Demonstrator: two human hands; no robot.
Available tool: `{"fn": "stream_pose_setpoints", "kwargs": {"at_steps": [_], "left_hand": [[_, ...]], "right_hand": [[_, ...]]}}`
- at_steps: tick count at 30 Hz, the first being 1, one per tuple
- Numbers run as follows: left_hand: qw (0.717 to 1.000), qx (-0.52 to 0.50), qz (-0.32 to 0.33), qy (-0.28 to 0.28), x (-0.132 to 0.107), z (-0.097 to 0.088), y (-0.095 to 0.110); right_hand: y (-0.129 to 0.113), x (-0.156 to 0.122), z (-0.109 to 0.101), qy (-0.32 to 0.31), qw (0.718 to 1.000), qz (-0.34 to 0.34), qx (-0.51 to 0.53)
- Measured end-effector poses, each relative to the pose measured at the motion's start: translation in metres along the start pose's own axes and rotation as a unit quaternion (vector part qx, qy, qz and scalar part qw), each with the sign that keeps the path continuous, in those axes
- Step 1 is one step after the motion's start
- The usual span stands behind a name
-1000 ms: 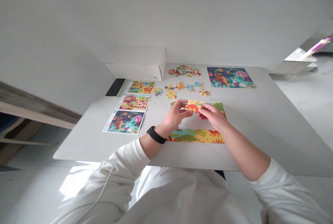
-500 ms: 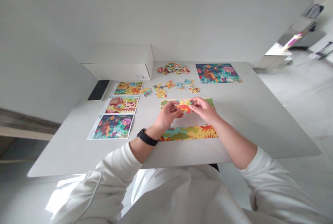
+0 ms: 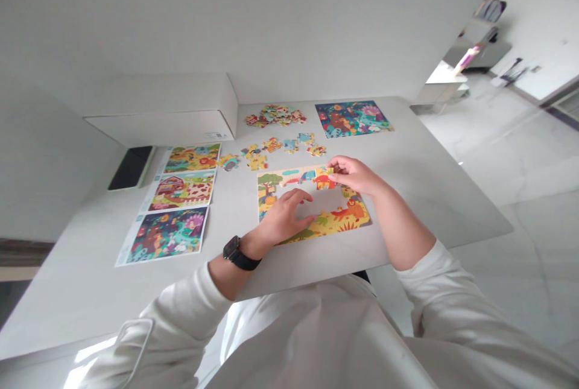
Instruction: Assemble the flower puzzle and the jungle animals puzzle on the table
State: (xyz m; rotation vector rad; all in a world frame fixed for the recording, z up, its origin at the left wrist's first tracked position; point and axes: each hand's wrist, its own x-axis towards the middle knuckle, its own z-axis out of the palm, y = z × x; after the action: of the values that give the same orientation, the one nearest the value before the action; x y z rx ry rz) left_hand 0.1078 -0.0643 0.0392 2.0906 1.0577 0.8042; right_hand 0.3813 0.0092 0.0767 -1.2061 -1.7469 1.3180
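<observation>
- One jigsaw puzzle (image 3: 271,193), partly built, on table (image 3: 420,196), middle not yet filled
- Right hand (image 3: 355,175): fingers together, clamped on red-yellow puzzle piece (image 3: 324,181) at top edge
- Left hand (image 3: 283,217): fingers apart, lying on puzzle
- Next need, seemingly: pressing piece into place

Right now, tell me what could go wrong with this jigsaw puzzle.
The right hand pinches a red-and-yellow piece at the top edge of the partly built jigsaw puzzle; a clumsy press could knock neighbouring pieces loose. The left hand lies by the puzzle's lower strip, so leaning might shift that section. Loose pieces lie close to the printed picture sheets, so they could get swept onto them.
</observation>
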Motion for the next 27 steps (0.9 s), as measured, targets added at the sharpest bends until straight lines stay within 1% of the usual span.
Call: {"fn": "stream_pose_setpoints", "kwargs": {"at_steps": [2,4,8,13,16,21,27], "left_hand": [[0.997,0.048,0.048,-0.034,-0.003,0.003,0.004],[0.991,0.094,0.072,-0.057,-0.007,0.007,0.008],[0.979,0.166,0.089,-0.084,-0.013,0.018,0.016],[0.974,0.177,0.110,-0.091,-0.014,0.026,0.020],[0.972,0.177,0.128,-0.091,-0.014,0.028,0.019],[0.968,0.194,0.133,-0.089,-0.015,0.031,0.020],[0.948,0.253,0.151,-0.119,-0.016,0.037,0.017]], "right_hand": [[0.003,-0.005,-0.012,-0.028,0.999,0.013,-0.012],[0.005,-0.009,-0.021,-0.058,0.998,0.019,-0.020],[0.008,-0.013,-0.030,-0.111,0.992,0.041,-0.036],[0.015,-0.012,-0.031,-0.155,0.983,0.069,-0.072],[0.020,-0.011,-0.031,-0.163,0.979,0.077,-0.094],[0.022,-0.010,-0.030,-0.152,0.973,0.087,-0.152],[0.016,-0.009,-0.023,-0.136,0.951,0.100,-0.259]]}}
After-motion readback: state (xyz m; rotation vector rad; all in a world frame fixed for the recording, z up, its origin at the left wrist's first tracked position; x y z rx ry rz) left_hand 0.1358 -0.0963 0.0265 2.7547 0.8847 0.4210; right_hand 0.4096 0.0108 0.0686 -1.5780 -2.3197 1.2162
